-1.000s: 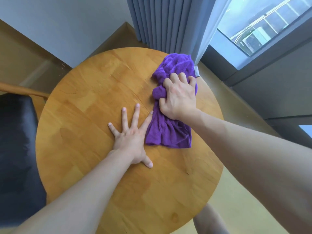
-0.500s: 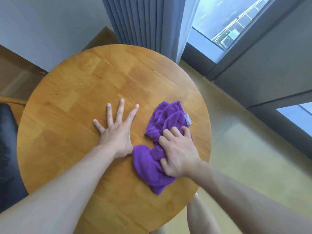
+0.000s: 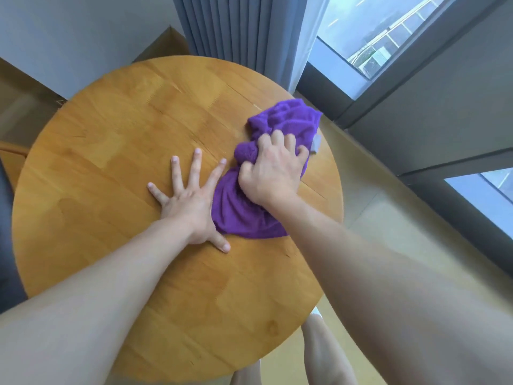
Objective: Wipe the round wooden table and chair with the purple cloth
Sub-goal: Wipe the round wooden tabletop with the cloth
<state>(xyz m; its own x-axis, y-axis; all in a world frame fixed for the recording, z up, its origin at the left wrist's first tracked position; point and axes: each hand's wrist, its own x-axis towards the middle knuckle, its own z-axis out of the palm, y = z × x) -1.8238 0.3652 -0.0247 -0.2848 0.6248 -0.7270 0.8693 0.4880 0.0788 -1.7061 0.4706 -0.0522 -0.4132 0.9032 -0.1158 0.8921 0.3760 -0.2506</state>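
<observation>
The round wooden table (image 3: 111, 151) fills the middle of the view. A bunched purple cloth (image 3: 288, 120) lies on its right side, reaching to the far right rim. My right hand (image 3: 273, 170) grips the cloth from above with curled fingers and presses it on the wood. My left hand (image 3: 191, 198) lies flat on the table centre with fingers spread, its thumb beside the cloth's near edge. The chair (image 3: 8, 168) shows only as a dark seat and a wooden rail at the left edge.
A grey curtain (image 3: 236, 29) hangs just behind the table's far rim. A window (image 3: 374, 31) and dark frame run along the right. Tan floor (image 3: 394, 207) lies right of the table. My bare foot (image 3: 324, 354) stands below the near rim.
My right hand has pushed the cloth away from me, from the table's near right part toward its far right rim. My left hand has stayed flat at the centre.
</observation>
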